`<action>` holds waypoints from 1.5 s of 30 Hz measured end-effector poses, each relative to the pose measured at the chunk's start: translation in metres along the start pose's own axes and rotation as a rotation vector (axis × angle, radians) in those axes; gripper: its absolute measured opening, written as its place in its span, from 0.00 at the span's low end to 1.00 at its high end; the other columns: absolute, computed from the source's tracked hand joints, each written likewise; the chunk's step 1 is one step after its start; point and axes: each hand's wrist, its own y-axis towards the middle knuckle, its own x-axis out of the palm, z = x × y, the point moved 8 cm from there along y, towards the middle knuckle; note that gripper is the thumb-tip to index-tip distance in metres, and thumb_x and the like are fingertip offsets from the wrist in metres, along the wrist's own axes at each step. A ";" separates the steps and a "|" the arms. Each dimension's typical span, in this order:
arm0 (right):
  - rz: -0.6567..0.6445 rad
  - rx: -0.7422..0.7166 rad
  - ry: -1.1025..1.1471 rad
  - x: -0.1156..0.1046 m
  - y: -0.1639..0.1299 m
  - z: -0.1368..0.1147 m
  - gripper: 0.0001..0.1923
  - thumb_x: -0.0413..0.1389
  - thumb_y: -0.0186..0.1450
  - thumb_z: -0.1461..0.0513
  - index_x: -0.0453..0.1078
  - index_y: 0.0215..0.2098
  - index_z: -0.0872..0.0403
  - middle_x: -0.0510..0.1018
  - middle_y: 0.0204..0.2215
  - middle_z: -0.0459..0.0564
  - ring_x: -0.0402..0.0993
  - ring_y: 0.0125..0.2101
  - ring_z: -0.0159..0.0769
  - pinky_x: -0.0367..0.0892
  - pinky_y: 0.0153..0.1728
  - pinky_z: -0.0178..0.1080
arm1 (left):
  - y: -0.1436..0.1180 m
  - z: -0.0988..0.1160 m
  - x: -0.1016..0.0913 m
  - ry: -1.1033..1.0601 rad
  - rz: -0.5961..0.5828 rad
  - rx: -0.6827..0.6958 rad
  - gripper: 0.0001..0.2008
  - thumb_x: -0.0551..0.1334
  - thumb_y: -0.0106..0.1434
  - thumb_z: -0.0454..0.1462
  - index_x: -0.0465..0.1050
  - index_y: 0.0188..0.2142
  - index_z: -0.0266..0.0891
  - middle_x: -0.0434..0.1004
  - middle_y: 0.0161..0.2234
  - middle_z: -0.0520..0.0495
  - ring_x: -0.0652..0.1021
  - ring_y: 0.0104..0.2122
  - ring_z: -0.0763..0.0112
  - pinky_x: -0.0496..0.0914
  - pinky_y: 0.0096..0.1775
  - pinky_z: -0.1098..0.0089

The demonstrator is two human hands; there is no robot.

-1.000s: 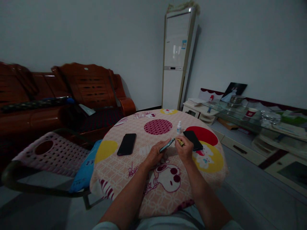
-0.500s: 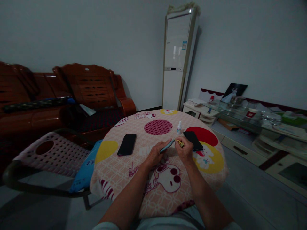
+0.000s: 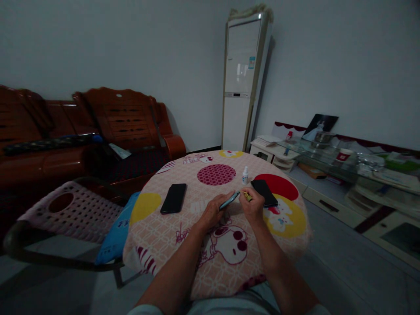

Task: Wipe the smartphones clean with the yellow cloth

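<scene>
My left hand [image 3: 211,213] is closed around a phone [image 3: 229,200], tilted so that its pale blue side edge faces up. Close by, my right hand [image 3: 254,204] pinches a small yellowish tool [image 3: 248,197], its thin tip pointing toward the phone's upper end. Whether the tip touches the phone is too small to tell. A second phone [image 3: 173,198], black, lies flat to the left of my hands. Just beyond my right hand rests a third dark phone [image 3: 265,192]. Upright behind my hands stands a small white bottle [image 3: 245,175].
A patterned cloth covers the round table [image 3: 193,173]. At left are a woven chair [image 3: 78,210] with a blue bag [image 3: 120,232] and a wooden sofa [image 3: 121,113]. A tall air conditioner [image 3: 236,118] fills the corner. A low cabinet [image 3: 315,199] with a glass shelf runs along the right.
Almost nothing differs. Both hands keep their holds on the phone and the tool, with only a very slight shift; the other phones and the bottle stay in place.
</scene>
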 end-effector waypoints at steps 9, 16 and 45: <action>0.000 0.087 0.054 0.004 -0.004 0.006 0.08 0.52 0.56 0.63 0.74 0.29 0.55 0.76 0.24 0.46 0.70 0.26 0.33 0.65 0.30 0.33 | 0.000 0.000 -0.003 -0.063 0.046 -0.001 0.28 0.55 0.62 0.30 0.63 0.61 0.48 0.71 0.54 0.46 0.71 0.54 0.63 0.61 0.57 0.61; 0.016 0.106 0.057 0.003 -0.004 0.007 0.08 0.53 0.56 0.63 0.73 0.28 0.55 0.75 0.23 0.45 0.69 0.24 0.32 0.65 0.29 0.33 | 0.000 -0.002 -0.005 -0.226 0.078 -0.109 0.27 0.57 0.59 0.30 0.69 0.57 0.50 0.73 0.52 0.47 0.70 0.54 0.61 0.60 0.58 0.60; -0.078 -0.114 0.068 0.005 -0.013 -0.035 0.06 0.52 0.61 0.65 0.72 0.30 0.53 0.75 0.25 0.47 0.71 0.27 0.33 0.67 0.32 0.35 | 0.000 0.001 -0.004 -0.139 0.063 -0.037 0.26 0.55 0.61 0.30 0.68 0.58 0.48 0.72 0.53 0.45 0.71 0.53 0.63 0.61 0.57 0.62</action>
